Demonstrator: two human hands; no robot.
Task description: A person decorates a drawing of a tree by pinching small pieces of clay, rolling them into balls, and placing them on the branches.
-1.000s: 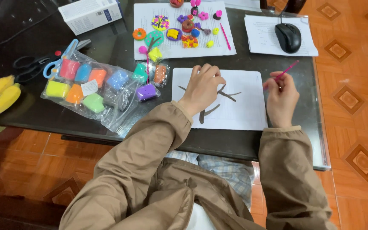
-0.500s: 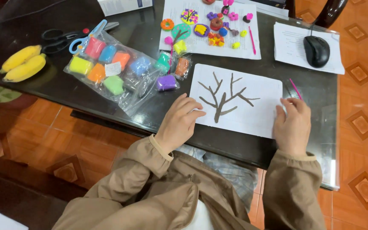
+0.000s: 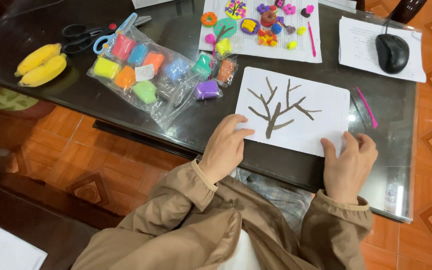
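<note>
Two hands are laid on the near edge of the white sheet (image 3: 296,112).
The left hand (image 3: 224,145) presses its left corner, the right hand (image 3: 348,162) its right corner; nothing is held, and the brown tree (image 3: 277,107) lies just ahead, trunk pointing toward the left hand.

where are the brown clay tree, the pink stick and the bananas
brown clay tree (image 3: 275,116), head view, on its trunk
pink stick (image 3: 366,108), head view, on the middle of its shaft
bananas (image 3: 41,64), head view, where the two fruits meet
</note>
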